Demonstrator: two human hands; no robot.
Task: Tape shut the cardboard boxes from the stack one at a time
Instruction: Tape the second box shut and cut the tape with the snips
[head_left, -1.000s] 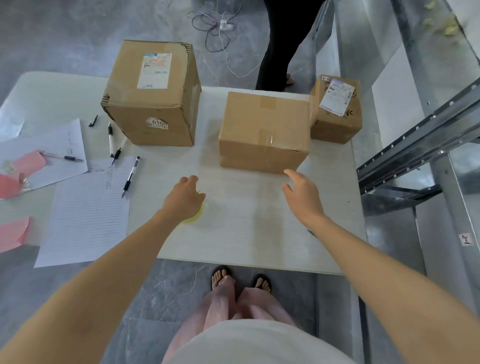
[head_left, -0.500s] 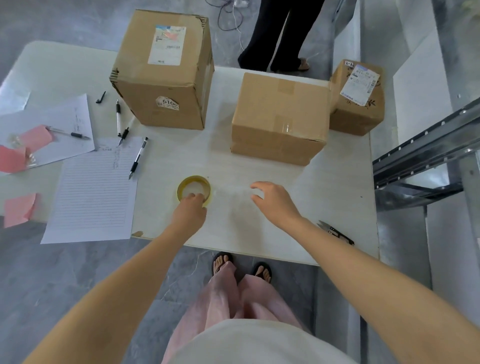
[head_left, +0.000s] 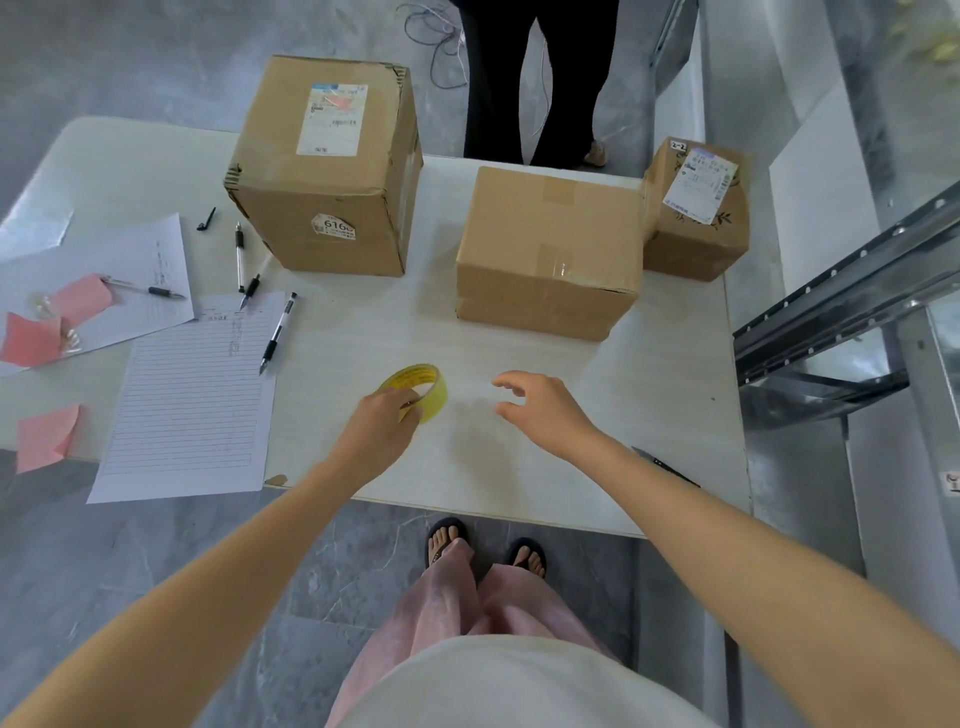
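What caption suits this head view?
Left hand lifts tape roll, right hand open, before three boxes.

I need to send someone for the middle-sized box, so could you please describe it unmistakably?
On the white table stand three cardboard boxes. The middle-sized box lies between the tall box and the small box. Unlike both, its top bears no printed shipping label, only tape strips.

Three cardboard boxes stand on the table: a tall box (head_left: 327, 171) at eleven o'clock, a low box (head_left: 545, 254) at twelve, a small box (head_left: 696, 213) at one. One tape roll (head_left: 418, 389) sits centrally. Four pens lie at nine o'clock.
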